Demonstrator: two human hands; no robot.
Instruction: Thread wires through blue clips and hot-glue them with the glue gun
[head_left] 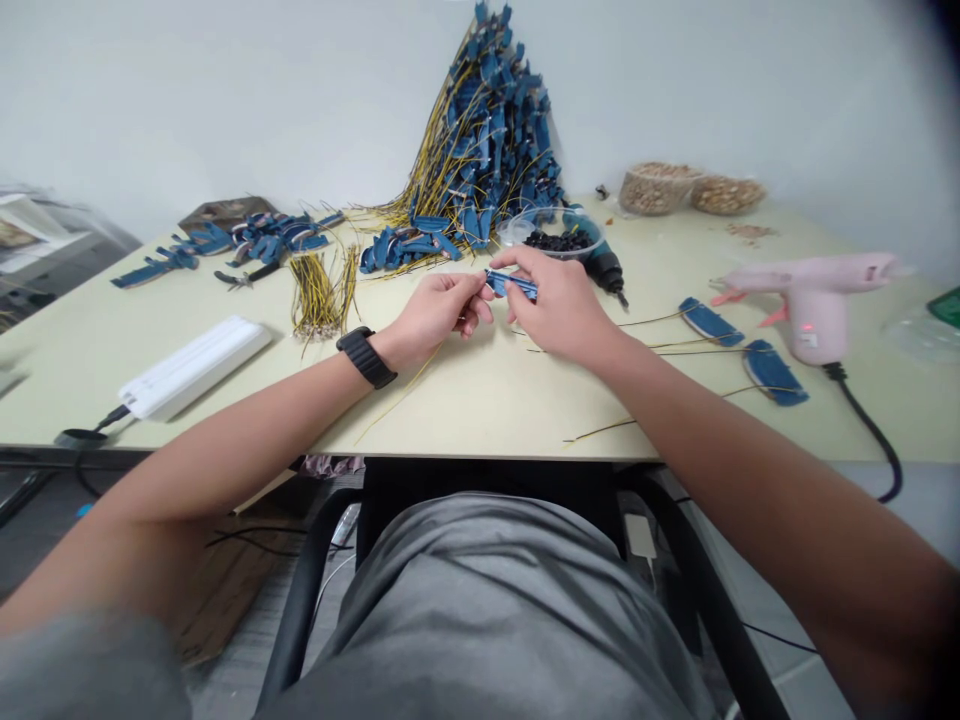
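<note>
Between the fingers of my right hand (559, 300) is a small blue curved piece (517, 287), held above the table in front of me. My left hand (442, 315) is closed in a pinch right at the left end of that piece. From under it a thin yellow wire (401, 400) trails down toward the table's front edge. What exactly the left fingertips grip is partly hidden. To the right of my right forearm lie two blue curved pieces (710, 321) with yellow and black wires.
A tall pile of wired blue pieces (499, 130) leans on the wall. A tub of black parts (559, 240) and a power tool (604, 270) stand near it. Around them are a pink glue gun (817, 300), cut wires (319, 295), pliers (246, 277) and a white power strip (196, 368).
</note>
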